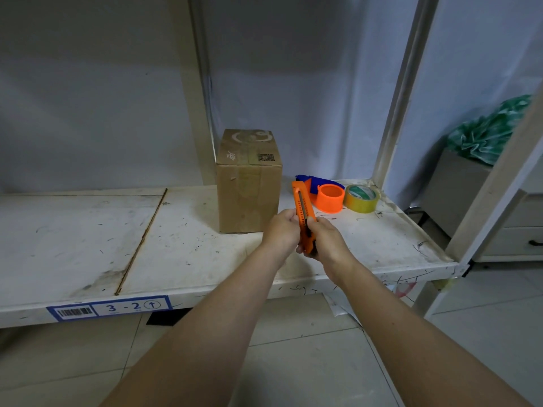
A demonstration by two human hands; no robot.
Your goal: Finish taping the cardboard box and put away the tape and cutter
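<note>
A closed brown cardboard box (248, 183) stands upright on the white shelf (182, 248), tape running over its top and down its front. Just in front of it, both hands hold an orange utility cutter (302, 205) upright. My left hand (280, 232) grips it from the left, my right hand (326, 240) wraps its lower end. To the right on the shelf lie an orange and blue tape dispenser (326, 193) and a roll of yellowish clear tape (362, 198).
White shelf posts rise behind the box (195, 92) and at the right (402, 86). A blue label reading 3-2 (110, 308) marks the shelf's front edge. Beyond the right post sits a grey bin with a green bag (487, 133). Tiled floor lies below.
</note>
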